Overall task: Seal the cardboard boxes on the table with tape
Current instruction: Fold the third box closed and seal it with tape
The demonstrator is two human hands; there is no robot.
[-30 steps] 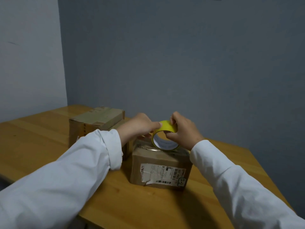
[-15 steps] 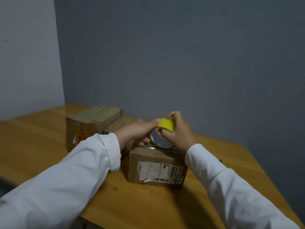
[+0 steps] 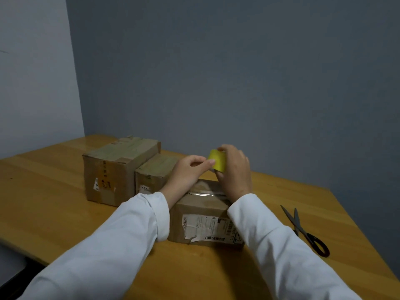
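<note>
Tape roll (image 3: 217,160), yellow: held above near box (image 3: 205,215). My right hand (image 3: 234,169) curls round it; left hand (image 3: 190,169) fingertips (image 3: 211,162) pinch at its face, probably picking for the free end. Advice: scrape edge up with nail, roll steady. Scissors (image 3: 303,229) lie right, untouched.

Shipping label (image 3: 208,229) print on nearest box unreadable.

Both arms wear long white sleeves of smooth, plain fabric. The left sleeve (image 3: 112,241) ends in a wide, loosely folded cuff at the wrist; the right sleeve (image 3: 279,245) ends in a plainer cuff. Both hands are bare, with no rings or watch showing.
</note>
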